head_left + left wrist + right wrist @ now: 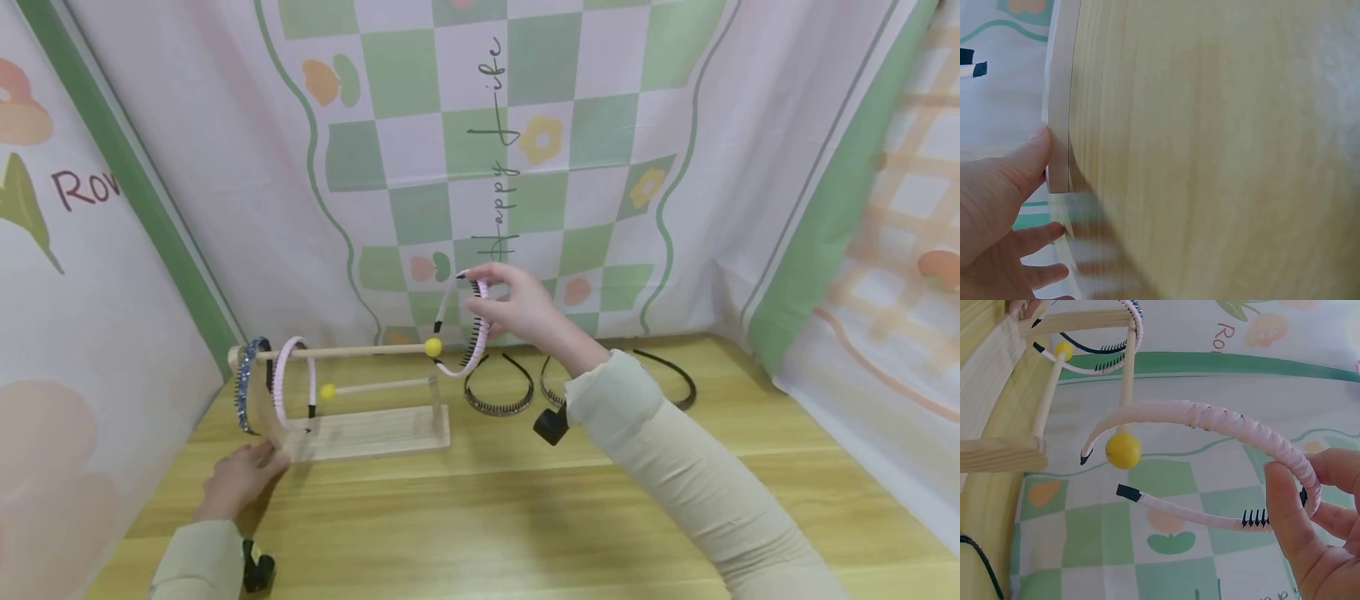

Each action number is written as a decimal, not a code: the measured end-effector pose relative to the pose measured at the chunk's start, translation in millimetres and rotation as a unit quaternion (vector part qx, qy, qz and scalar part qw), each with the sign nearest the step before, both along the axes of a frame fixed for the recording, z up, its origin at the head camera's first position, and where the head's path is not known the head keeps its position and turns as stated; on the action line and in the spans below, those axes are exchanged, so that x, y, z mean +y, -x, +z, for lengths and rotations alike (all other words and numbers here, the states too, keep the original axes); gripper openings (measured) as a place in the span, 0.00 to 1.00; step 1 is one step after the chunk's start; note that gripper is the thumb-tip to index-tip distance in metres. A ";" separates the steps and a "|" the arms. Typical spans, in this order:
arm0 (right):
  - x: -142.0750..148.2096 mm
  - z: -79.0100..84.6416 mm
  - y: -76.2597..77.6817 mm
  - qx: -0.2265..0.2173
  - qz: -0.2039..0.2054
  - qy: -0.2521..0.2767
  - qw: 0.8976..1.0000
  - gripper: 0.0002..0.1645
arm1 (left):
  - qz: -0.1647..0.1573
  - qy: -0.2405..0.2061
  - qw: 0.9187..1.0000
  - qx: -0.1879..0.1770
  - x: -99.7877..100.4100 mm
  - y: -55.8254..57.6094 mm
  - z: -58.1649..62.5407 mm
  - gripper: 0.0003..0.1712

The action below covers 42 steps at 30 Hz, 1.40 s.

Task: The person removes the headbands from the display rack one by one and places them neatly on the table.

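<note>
My right hand (517, 304) pinches a pink ribbon-wrapped headband (1235, 425) with black comb teeth between thumb and fingers. The headband's open ends point toward the yellow ball (1123, 450) tipping the rack's upper rod; in the right wrist view they appear above and below the ball. Another pink headband (280, 387) and a blue glittery headband (242, 392) hang on that rod's left part. My left hand (240, 479) touches the left end of the wooden rack's base (367, 437). The left wrist view shows its thumb (1038, 147) against the base edge, other visible fingers spread.
On the table (487, 517) behind and right of the rack lie a toothed headband (498, 408), another partly behind my right sleeve, and a black headband (686, 387). A lower rod with a yellow ball (327, 391) sits above the base. Printed curtains surround the table.
</note>
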State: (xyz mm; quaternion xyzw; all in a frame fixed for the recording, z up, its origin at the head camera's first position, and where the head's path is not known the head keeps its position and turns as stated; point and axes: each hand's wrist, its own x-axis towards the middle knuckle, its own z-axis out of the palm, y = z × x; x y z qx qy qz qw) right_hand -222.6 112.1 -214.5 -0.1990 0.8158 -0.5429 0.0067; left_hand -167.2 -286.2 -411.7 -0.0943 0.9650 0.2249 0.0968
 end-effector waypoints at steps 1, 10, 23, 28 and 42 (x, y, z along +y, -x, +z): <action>2.6 -1.7 -0.5 0.000 -0.003 0.001 1.000 0.26 | 0.000 0.000 1.000 0.000 -0.1 0.0 -0.1 0.48; 24.2 -17.7 -8.3 -0.019 -0.007 0.013 1.000 0.28 | -0.002 0.001 1.000 -0.005 -0.6 -0.1 -1.5 0.49; 50.7 -81.9 -30.5 -0.069 0.015 0.017 0.997 0.28 | -0.002 0.005 1.000 -0.002 -2.2 0.7 -3.6 0.48; 58.6 -104.0 -41.1 -0.079 0.012 0.024 0.997 0.28 | -0.004 0.006 1.000 0.005 -3.3 0.6 -4.9 0.48; 73.4 -146.7 -62.0 -0.069 0.006 0.017 0.997 0.25 | -0.011 0.005 1.000 0.003 -1.5 0.0 0.4 0.48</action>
